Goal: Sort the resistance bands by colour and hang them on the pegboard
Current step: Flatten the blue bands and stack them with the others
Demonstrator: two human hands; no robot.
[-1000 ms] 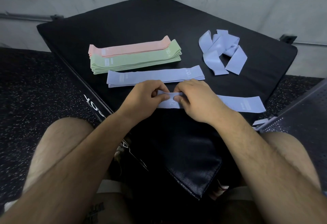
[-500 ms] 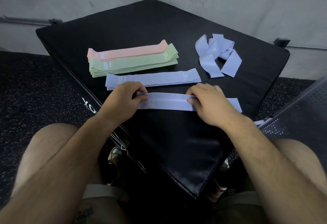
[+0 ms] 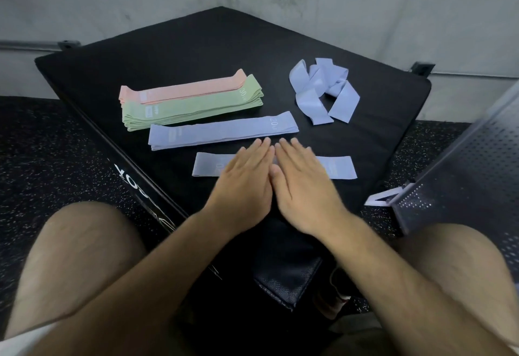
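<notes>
Counting four piles: pink stack (image 3: 182,90), green stack (image 3: 193,107), lilac stack (image 3: 222,131), tangled lilac heap (image 3: 320,91); left hand (image 3: 244,181) and right hand (image 3: 303,184), flat-fingered, press one single lilac band (image 3: 207,166).

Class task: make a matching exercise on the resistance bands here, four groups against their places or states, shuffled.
1. pink bands
2. green bands
3. tangled blue bands
4. nearest blue band

A. flat under the left hand and right hand
B. loose heap, far right of the mat
C. neat stack farthest away
D. neat stack just nearer than the pink

Pairs: 1-C, 2-D, 3-B, 4-A
</notes>
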